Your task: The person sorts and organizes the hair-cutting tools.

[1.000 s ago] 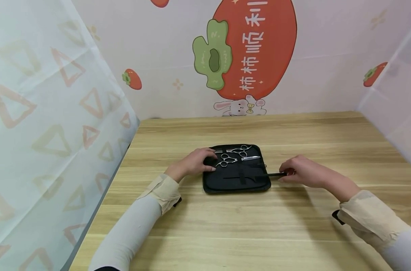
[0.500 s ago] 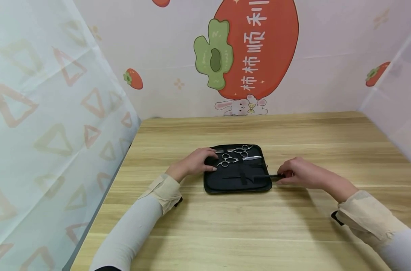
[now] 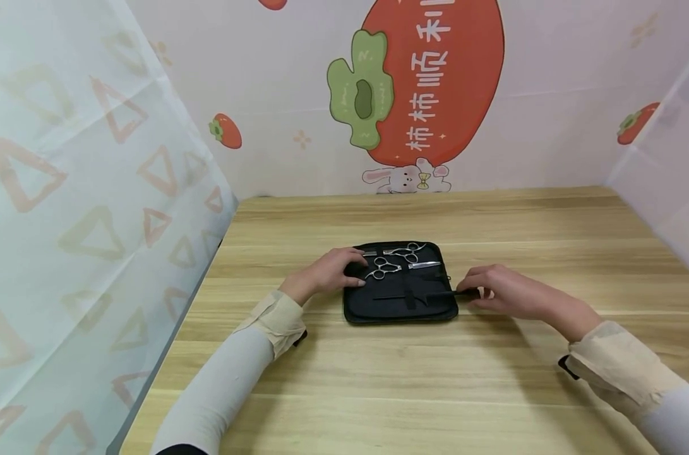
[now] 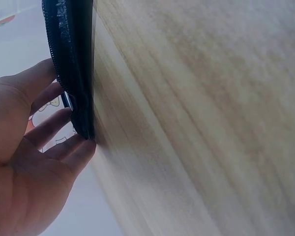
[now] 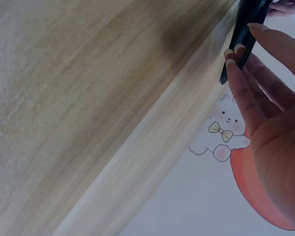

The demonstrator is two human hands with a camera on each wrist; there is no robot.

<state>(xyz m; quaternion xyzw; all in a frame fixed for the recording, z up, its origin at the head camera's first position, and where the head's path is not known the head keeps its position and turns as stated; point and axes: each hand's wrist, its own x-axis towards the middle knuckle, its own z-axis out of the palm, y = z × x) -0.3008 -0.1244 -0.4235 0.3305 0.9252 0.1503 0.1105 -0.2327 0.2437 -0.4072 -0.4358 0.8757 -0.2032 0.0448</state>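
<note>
An unfolded black zip case (image 3: 378, 313) lies on the table with two pairs of silver hairdressing scissors, the upper pair (image 3: 403, 253) and the lower pair (image 3: 385, 270), strapped inside. Below them a black tail comb (image 3: 437, 296) passes through an elastic loop, its thin tail pointing left. My right hand (image 3: 506, 292) pinches the comb's right end just beyond the case's right edge. At the case's upper left my left hand (image 3: 329, 272) holds the edge, thumb over the inside. In the left wrist view its fingertips (image 4: 88, 146) meet the zip edge close to the tabletop.
The wooden table (image 3: 378, 392) reaches back to a patterned cloth wall (image 3: 287, 164). Another cloth wall (image 3: 94, 253) borders it on the left, and a pale one (image 3: 679, 158) on the right. A zip pull hangs at the case's right side.
The comb has slid slightly left, further into the case. My right hand has moved left with it, closer to the case edge. My left hand stays on the case.
</note>
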